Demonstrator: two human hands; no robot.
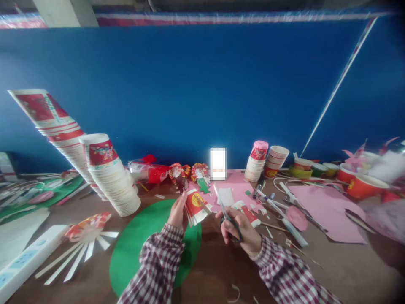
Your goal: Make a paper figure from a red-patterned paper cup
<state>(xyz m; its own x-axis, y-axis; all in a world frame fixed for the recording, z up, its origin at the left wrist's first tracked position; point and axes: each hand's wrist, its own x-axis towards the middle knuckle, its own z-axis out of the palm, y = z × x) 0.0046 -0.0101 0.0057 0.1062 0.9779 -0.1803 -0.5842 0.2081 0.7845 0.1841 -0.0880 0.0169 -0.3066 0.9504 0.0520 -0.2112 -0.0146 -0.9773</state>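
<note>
My left hand (pixel 177 210) is closed on a red paper cup (pixel 195 204) with a yellow emblem, its side cut into strips along one edge. In my right hand (pixel 241 230) is a pair of scissors (pixel 232 227) with black handles, fingers wrapped round the grips. The blades point up and away, just right of the cup and apart from it. Beneath my left forearm lies a round green paper sheet (pixel 136 240). Paper figures with patterned frills, one with a green body (pixel 202 184), stand just beyond the cup.
Tall stacks of paper cups (pixel 110 181) lean at the left, near a cut fan-like cup (pixel 88 232) and a white power strip (pixel 28 257). Smaller cup stacks (pixel 255 164), pink paper (pixel 329 215), pens and scraps lie to the right. A blue partition (pixel 202 84) closes off the back.
</note>
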